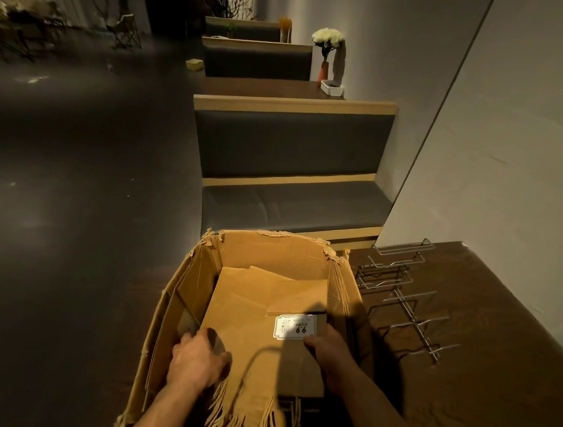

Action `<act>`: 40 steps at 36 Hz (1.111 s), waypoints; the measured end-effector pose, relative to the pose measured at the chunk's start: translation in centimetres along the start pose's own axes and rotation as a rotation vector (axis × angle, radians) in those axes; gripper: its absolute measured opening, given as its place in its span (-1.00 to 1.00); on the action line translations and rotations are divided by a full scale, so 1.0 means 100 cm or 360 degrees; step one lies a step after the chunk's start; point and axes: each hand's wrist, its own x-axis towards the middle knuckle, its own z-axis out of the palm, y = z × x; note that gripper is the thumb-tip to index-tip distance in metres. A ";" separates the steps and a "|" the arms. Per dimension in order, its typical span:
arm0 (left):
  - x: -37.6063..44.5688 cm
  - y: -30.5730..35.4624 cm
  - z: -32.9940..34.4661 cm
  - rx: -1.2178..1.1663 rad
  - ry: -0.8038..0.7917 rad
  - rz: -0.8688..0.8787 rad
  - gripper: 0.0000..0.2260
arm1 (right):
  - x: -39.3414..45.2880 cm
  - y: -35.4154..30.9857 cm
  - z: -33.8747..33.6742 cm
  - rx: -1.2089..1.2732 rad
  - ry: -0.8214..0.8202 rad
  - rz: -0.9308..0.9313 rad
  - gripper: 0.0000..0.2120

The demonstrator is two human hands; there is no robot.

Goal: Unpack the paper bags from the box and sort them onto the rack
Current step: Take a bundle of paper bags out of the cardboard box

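Note:
An open cardboard box [198, 274] with torn flaps stands at the lower middle, on the left edge of a dark wooden table. Flat brown paper bags [250, 313] lie stacked inside it; their twisted paper handles [246, 426] spill over the near edge. My left hand [199, 360] grips the near left corner of the stack. My right hand [327, 352] holds the right side of a bag bearing a white price label [295, 326]. A wire rack [399, 293] lies on the table to the right of the box, with nothing on it.
The wooden table [481, 370] runs along a white wall [518, 167] on the right. Beyond the box stands a grey padded bench [289, 186], with more booths and a vase of white flowers [328, 45] behind. Dark floor [69, 193] spreads to the left.

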 end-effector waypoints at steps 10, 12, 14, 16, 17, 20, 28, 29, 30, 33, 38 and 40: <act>-0.011 0.006 -0.004 -0.0054 0.0179 0.0220 -0.57 | 0.001 -0.004 0.001 0.0026 -0.0016 0.0043 -0.77; -0.012 0.006 -0.005 -0.0022 0.0132 0.0182 -0.52 | 0.001 -0.003 0.002 0.0025 -0.0020 0.0030 -0.77; -0.013 0.004 -0.006 -0.0013 0.0058 0.0123 -0.50 | 0.001 -0.002 0.002 0.0028 -0.0011 0.0032 -0.75; -0.012 0.000 -0.002 -0.0067 0.0001 0.0092 -0.53 | 0.000 -0.002 0.003 0.0030 -0.0022 0.0047 -0.74; -0.011 -0.002 0.001 -0.0094 -0.0021 0.0088 -0.55 | -0.001 -0.002 0.003 0.0024 -0.0042 0.0059 -0.74; -0.012 -0.002 0.004 -0.0184 -0.0043 0.0066 -0.61 | -0.005 -0.004 0.006 0.0011 -0.0127 0.0074 -0.76; -0.020 0.001 0.003 -0.0462 -0.0078 -0.0049 -0.87 | -0.010 0.000 0.014 0.0029 -0.0210 0.0138 -0.76; -0.018 0.000 0.004 -0.0493 -0.0078 -0.0047 -0.78 | -0.010 0.000 0.014 0.0042 -0.0202 0.0144 -0.75; -0.018 0.001 0.003 -0.0529 -0.0074 -0.0056 -0.75 | -0.010 0.001 0.014 0.0062 -0.0192 0.0148 -0.73; -0.021 0.003 0.000 -0.0641 -0.0031 -0.0087 -0.85 | -0.010 0.001 0.015 0.0128 -0.0166 0.0145 -0.74; -0.024 0.003 -0.007 -0.0697 0.0018 -0.0107 -0.63 | -0.008 0.003 0.014 0.0211 -0.0162 0.0175 -0.75; -0.023 0.004 -0.008 -0.0681 0.0027 -0.0084 -0.68 | -0.008 0.002 0.013 0.0255 -0.0147 0.0182 -0.79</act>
